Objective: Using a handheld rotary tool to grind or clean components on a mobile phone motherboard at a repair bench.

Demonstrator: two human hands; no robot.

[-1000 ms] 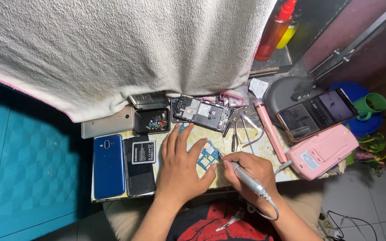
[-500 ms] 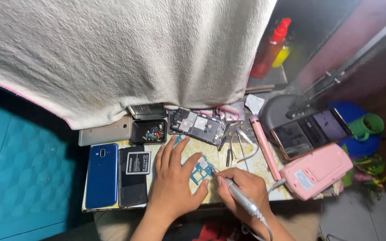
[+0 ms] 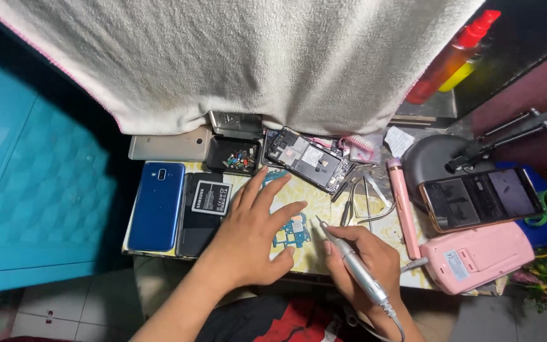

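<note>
Cluttered table [image 3: 375, 218] (hands work circuit board [image 3: 291, 232]).

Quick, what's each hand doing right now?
Left hand: open, fingers spread, resting on the small circuit board.
Right hand: closed around a pen-shaped tool.

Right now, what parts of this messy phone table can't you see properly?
All in the head view:
- Small blue circuit board: partly covered by the left hand.
- Back of the table: hidden under the white towel.
- Pen-shaped tool in the right hand: its cord runs off the bottom edge.
- Tiny parts in the black tray: too small to tell.
</note>
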